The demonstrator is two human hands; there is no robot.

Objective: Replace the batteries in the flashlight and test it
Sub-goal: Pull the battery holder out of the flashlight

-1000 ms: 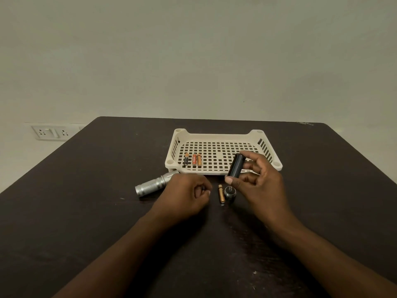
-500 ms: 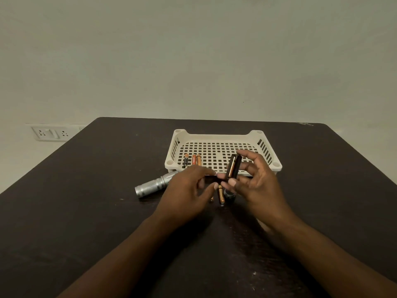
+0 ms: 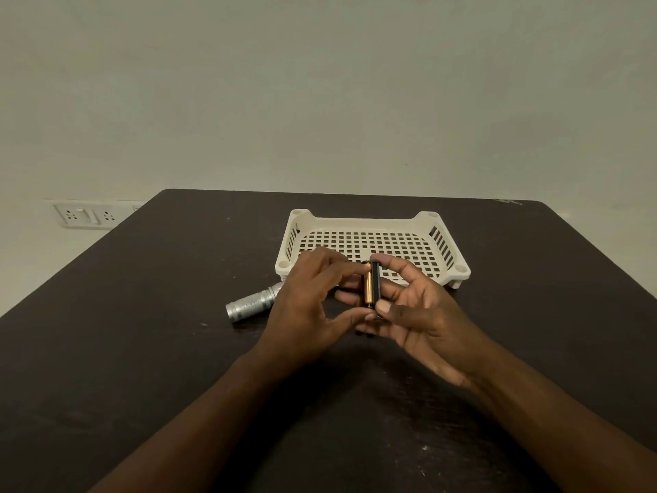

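right hand (image 3: 419, 314): fingers pinching black battery holder (image 3: 375, 284) upright
left hand (image 3: 305, 307): fingers pressing copper battery (image 3: 368, 284) into holder
flashlight (image 3: 250, 304): lying on bench (image 3: 142, 332)

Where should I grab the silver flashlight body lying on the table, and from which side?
Take the flashlight body around its knurled barrel, the textured middle that offers the surest grip. It lies flat on the table, angled toward the white tray, and its far end is hidden behind the left hand. So come from above on the clear left side, fingers across the barrel.
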